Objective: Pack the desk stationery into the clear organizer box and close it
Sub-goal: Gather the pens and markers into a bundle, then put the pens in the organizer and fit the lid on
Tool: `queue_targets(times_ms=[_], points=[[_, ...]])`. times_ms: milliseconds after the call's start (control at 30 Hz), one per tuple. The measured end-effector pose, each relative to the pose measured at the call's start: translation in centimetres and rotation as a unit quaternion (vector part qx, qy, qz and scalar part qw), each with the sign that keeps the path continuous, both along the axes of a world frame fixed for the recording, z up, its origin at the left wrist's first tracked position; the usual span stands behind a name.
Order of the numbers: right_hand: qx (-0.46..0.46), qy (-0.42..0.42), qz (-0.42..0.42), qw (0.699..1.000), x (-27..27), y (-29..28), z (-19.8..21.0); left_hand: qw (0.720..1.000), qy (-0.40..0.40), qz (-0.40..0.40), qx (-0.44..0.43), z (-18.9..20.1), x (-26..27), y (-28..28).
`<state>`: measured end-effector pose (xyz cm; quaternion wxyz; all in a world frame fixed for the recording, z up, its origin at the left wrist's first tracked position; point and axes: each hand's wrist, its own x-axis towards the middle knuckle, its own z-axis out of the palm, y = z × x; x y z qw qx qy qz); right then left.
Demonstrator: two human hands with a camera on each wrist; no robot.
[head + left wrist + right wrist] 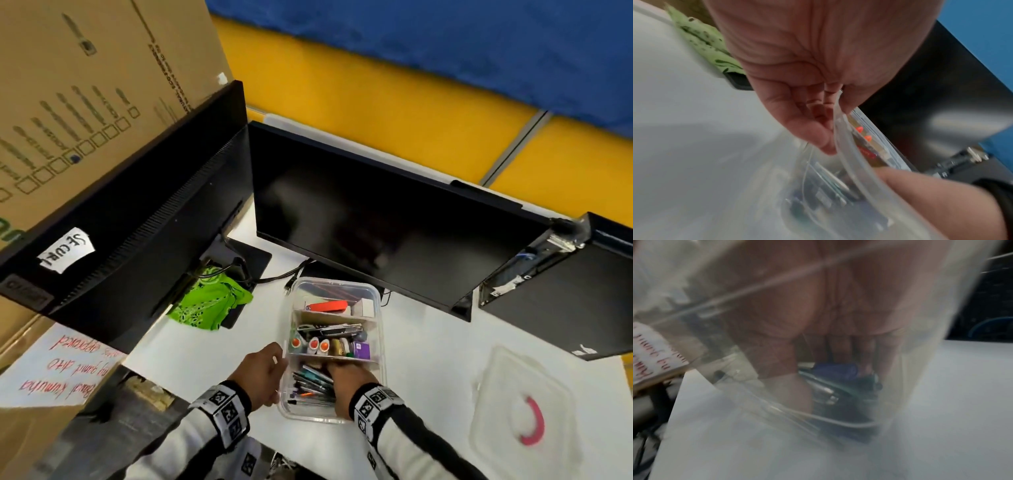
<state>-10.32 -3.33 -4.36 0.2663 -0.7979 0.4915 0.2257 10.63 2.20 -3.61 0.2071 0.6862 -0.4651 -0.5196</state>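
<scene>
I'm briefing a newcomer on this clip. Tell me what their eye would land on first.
First, the clear organizer box mid-desk in front of a dark monitor, its sections full of stationery. The right hand reaches into the pens in the nearest section while the left hand grips the box's rim. The lid lies apart, right of the box.

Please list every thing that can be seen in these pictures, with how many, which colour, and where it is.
organizer box: one, clear, open, on the desk below the middle monitor.
pens: several, dark and teal, nearest compartment.
stapler: one, orange-red, farthest compartment.
small stationery: several pieces, mixed colours, middle compartment; kinds unclear.
lid: one, clear with a pink curved mark, on the desk right of the box.
desk: one, white.
monitors: two, black, behind the box.
cloth: one, green, on the left monitor's base.
cardboard box: one, brown, far left.
left hand: pinches the box's left rim.
right hand: inside the nearest compartment, on the pens.
</scene>
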Motion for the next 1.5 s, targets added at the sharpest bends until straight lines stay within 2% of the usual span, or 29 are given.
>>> queue_targets(times_ms=[100,267,433,533,600,667,733,767,900,967,1133,1267,1400,1500], points=[[-0.006,-0.032,-0.042,0.999,-0.9,0.6,-0.3,0.993,-0.074,-0.085,-0.02,0.0,-0.2,-0.2],[-0.014,-0.068,-0.084,0.994,-3.1,3.2,-0.3,0.983,-0.101,-0.147,-0.046,-0.6,-1.1,-0.3],[-0.05,-0.202,-0.146,0.967,-6.6,7.0,1.2,0.941,-0.19,-0.266,-0.09,-1.3,-3.0,-1.8],[-0.063,-0.312,-0.242,0.917,-9.2,9.1,2.3,0.909,-0.251,-0.318,-0.098,-1.1,-4.3,-3.6],[-0.116,-0.359,-0.353,0.856,-12.3,9.9,2.3,0.884,-0.286,-0.354,-0.105,-0.5,-6.0,-5.2],[-0.172,-0.352,-0.459,0.798,-15.9,10.2,1.1,0.86,-0.318,-0.383,-0.112,0.2,-6.7,-6.6],[-0.218,-0.303,-0.562,0.739,-21.6,10.9,-0.9,0.83,-0.35,-0.415,-0.125,0.8,-8.4,-8.2],[-0.229,-0.258,-0.601,0.721,-24.4,11.3,-2.0,0.817,-0.362,-0.429,-0.13,1.0,-9.2,-8.9],[-0.205,-0.087,-0.688,0.691,-35.4,12.3,-6.2,0.778,-0.4,-0.46,-0.151,1.6,-13.6,-10.9],[-0.198,-0.067,-0.689,0.694,-38.5,11.6,-7.0,0.766,-0.418,-0.461,-0.16,1.8,-15.9,-11.8],[-0.203,-0.105,-0.632,0.74,-40.0,5.9,-7.7,0.746,-0.455,-0.456,-0.171,2.4,-21.4,-14.1],[-0.147,-0.027,-0.608,0.78,-39.2,2.0,-8.5,0.737,-0.479,-0.443,-0.177,2.6,-24.8,-14.6],[-0.113,-0.011,-0.628,0.77,-39.6,0.1,-8.2,0.738,-0.477,-0.44,-0.182,2.5,-26.5,-14.3],[-0.088,0.022,-0.611,0.787,-41.5,0.5,-7.7,0.74,-0.479,-0.44,-0.171,2.5,-27.2,-13.9]])
